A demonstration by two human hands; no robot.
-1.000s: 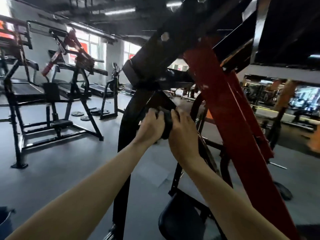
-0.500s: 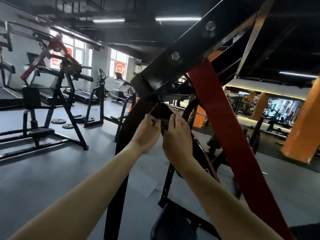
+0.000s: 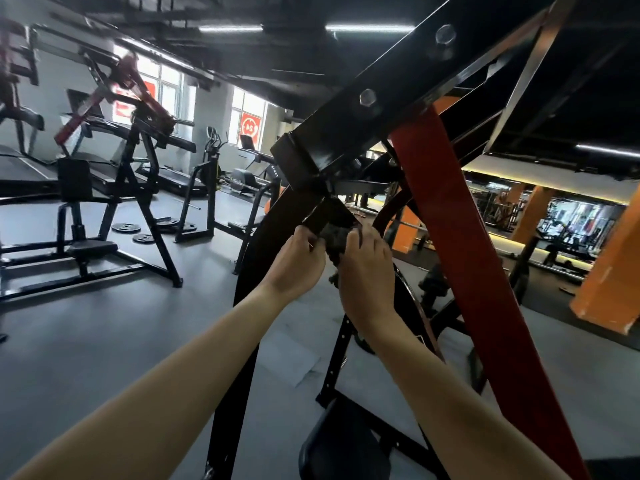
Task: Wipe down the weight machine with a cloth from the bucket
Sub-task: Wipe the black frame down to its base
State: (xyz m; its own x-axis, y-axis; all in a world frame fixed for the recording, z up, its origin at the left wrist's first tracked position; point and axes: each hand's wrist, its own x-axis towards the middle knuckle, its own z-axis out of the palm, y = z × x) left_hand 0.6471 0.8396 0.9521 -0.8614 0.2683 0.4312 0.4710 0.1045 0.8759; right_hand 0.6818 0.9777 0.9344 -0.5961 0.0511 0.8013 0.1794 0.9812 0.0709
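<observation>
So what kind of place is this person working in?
Most likely a gym: a black weight machine at left stands on the grey floor, loose weight plates lie beside it, and treadmills sit near the windows.

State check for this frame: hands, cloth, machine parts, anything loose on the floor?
cloth, bunched, gripped between both hands at the black bar's lower end.
left hand, fingers curled on the cloth.
right hand, fingers curled on the cloth.
black bar, slanted, cloth against it.
red beam, slanted, untouched.
weight plates, flat on the floor.
</observation>
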